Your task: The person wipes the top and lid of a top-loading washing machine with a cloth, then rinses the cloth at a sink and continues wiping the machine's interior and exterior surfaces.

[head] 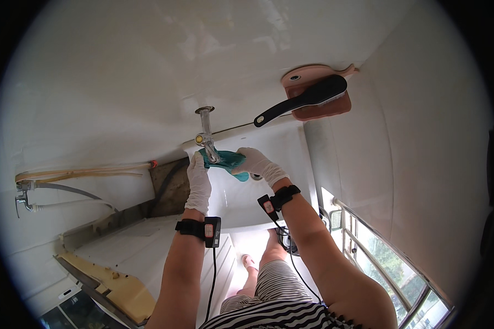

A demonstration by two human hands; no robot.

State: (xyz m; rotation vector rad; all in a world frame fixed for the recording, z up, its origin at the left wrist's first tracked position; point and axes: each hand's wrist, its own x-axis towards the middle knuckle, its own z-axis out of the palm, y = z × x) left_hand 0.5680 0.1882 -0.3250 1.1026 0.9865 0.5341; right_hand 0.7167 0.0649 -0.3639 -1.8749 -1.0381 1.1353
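A wet-looking teal cloth point(229, 159) is stretched between my two hands, directly under the spout of a chrome faucet point(207, 142) on the wall. My left hand point(198, 181), in a white glove, grips the cloth's left end beside the faucet. The right end is pinched in my right hand point(257, 164), gloved the same way; its fingertips are partly hidden by the cloth. Below both hands lies the white sink basin point(230, 205), and its drain point(255, 177) shows just under my right hand. Whether water runs from the spout, I cannot tell.
On the wall at upper right, a pink holder point(321, 113) carries a black-handled brush point(304, 98). Hoses point(86, 174) and a second tap point(24, 197) are at left, above a white washing machine-like lid point(136, 242). Cabled black devices point(212, 232) are strapped to my wrists. A railed window point(387, 263) is at right.
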